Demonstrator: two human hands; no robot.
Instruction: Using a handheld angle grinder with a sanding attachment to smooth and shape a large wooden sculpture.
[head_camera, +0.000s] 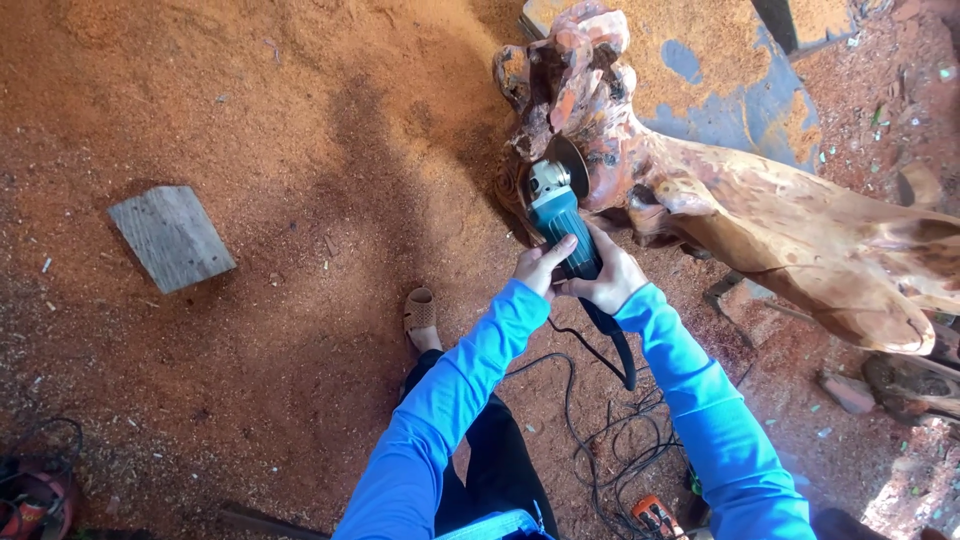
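- Teal-bodied angle grinder (560, 215) sat gripped in both hands, its disc pressed against the knobbly reddish upper end of a large gnarled wood root (760, 215) that lay tilted across the right of the view.
- Left hand (541, 264) had its fingers clenched round the grinder's body from the left; right hand (610, 280) had its fingers wrapped round the rear grip. Both arms wore bright blue sleeves.
- Much of the root's long flank looked smooth and pale, judged already shaped, while the knotted end at the disc looked rough and dark, judged unfinished.
- Thick orange sawdust (300, 120) covered the floor, a sign of much grinding done.
- Black power cord (600, 420) trailed from the grinder in loose coils on the floor between the legs, ending near an orange plug strip (655, 515).
- Grey wooden block (172, 236) lay well apart to the left; a sandalled foot (420, 315) stood near the root's base.
- No containers showed in the view.
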